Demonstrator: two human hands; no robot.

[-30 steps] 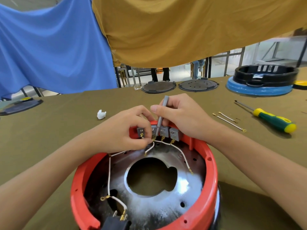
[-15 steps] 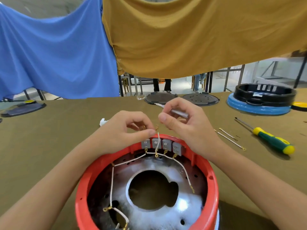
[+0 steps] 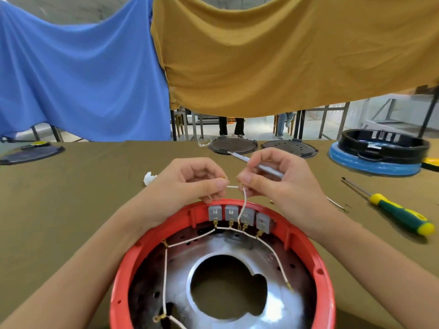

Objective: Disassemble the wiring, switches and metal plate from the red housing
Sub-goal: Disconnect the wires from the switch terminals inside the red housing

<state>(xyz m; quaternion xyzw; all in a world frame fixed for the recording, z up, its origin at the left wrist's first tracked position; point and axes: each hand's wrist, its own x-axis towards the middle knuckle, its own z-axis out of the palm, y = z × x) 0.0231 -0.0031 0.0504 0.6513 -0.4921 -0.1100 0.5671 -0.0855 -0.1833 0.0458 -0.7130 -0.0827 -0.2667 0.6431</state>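
Our left hand [image 3: 190, 184] and right hand [image 3: 273, 184] pinch a white wire [image 3: 243, 205] rising upright from the switches [image 3: 240, 213]; hands now higher above the red housing [image 3: 316, 262] than before.

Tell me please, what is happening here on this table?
A person is taking apart a red housing. Both hands are raised just above its far rim: the left hand and the right hand pinch a short white wire between them, which runs down to the row of grey switches. The right hand also holds a slim grey tool. The other wires and the metal plate are still inside. A green screwdriver lies unused on the right.
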